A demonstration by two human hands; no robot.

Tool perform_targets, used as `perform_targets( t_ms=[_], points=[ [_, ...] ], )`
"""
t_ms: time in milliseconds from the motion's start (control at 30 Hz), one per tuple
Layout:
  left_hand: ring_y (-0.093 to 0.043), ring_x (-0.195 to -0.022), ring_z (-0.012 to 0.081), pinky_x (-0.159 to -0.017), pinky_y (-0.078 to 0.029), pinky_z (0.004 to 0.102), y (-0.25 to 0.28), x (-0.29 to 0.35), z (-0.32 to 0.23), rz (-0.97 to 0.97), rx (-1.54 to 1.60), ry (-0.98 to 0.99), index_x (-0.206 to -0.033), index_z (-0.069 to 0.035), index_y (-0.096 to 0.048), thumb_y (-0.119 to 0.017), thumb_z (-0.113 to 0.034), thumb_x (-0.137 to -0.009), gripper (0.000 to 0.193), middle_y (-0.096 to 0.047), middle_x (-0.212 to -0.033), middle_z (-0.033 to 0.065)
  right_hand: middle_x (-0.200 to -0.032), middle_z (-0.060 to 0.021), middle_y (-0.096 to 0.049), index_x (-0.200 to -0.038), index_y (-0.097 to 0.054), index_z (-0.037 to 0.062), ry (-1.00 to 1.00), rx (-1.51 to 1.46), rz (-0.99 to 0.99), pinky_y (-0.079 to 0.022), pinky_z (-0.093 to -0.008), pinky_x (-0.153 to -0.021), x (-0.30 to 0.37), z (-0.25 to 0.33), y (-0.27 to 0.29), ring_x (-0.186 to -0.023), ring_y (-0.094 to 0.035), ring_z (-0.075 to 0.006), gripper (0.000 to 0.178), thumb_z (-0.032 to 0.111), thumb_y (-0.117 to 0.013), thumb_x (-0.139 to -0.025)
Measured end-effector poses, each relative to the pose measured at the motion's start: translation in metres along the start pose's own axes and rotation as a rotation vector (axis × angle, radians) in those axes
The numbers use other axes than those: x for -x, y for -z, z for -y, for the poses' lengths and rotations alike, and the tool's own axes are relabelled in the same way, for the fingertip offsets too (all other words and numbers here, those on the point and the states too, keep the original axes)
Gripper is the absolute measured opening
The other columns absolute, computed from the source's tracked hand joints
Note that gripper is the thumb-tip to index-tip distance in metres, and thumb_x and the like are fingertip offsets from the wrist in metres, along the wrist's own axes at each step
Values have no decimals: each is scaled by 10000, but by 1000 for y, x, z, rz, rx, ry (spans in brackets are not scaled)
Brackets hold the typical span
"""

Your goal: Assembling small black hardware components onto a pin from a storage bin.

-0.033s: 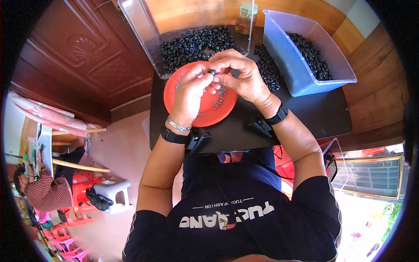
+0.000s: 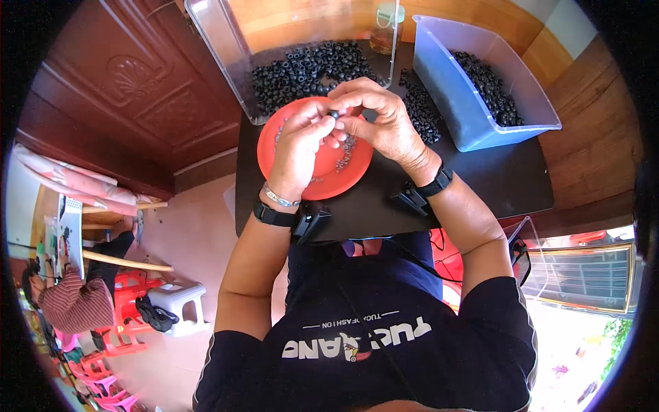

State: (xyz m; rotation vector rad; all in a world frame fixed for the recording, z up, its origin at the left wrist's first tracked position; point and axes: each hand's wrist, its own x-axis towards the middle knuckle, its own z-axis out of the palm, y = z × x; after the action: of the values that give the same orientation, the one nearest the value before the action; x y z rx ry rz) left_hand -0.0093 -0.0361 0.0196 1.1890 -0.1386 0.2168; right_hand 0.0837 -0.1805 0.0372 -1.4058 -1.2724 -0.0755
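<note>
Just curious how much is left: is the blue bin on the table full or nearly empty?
Partly filled: black rings cover the floor of the blue bin, far below its rim.

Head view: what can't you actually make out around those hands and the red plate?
- Small black ring pinched between left hand and right hand: too small to tell its details.
- Red plate: middle hidden by both hands; the small parts on it are too tiny to identify.
- Clear bin and blue bin: tops cut off by the frame's upper edge.
</note>
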Motion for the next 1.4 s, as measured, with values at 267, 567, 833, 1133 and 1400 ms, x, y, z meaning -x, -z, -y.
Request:
perform_targets(
  t_ms=[267,567,833,1133,1400],
  points=[
    [-566,-789,122,-688,-447,248,3,-2,2,-2,73,37,-1067,17,-548,-450,-123,-898,240,-606,-944,68,-1039,-85,-606,-991,-658,68,0,-7,9,-495,-264,-747,0,3,0,-872,-592,-140,291,-37,-700,-723],
    [-572,-782,111,-683,-446,233,-2,0,-1,-8,70,54,-1032,0,-576,-452,-116,-896,218,-613,-943,65,-1045,-86,-597,-1004,-650,74,24,123,31,-498,-281,-764,1,1,0,-924,-595,-183,318,-30,-705,-709],
    [-579,-767,110,-680,-452,242,4,-2,3,-5,103,65,-1041,5,-575,-461,-118,-895,222,-618,-903,58,-1017,-85,-606,-976,-649,70,75,209,36,-496,-303,-784,1,2,1,-924,-602,-202,278,-4,-712,-715],
    [-563,-816,180,-698,-439,282,14,-4,2,90,220,75,-1015,26,-522,-452,-172,-905,237,-567,-923,90,-999,-75,-601,-973,-638,22,-129,-168,-90,-482,-290,-805,3,-6,5,-950,-573,-149,151,103,-640,-845],
    [-561,-811,188,-705,-438,284,11,-2,0,66,217,55,-1014,29,-508,-457,-181,-902,243,-563,-928,97,-980,-70,-604,-961,-637,22,-134,-73,-47,-477,-265,-782,4,-8,9,-930,-574,-138,133,94,-631,-851]
  ],
)
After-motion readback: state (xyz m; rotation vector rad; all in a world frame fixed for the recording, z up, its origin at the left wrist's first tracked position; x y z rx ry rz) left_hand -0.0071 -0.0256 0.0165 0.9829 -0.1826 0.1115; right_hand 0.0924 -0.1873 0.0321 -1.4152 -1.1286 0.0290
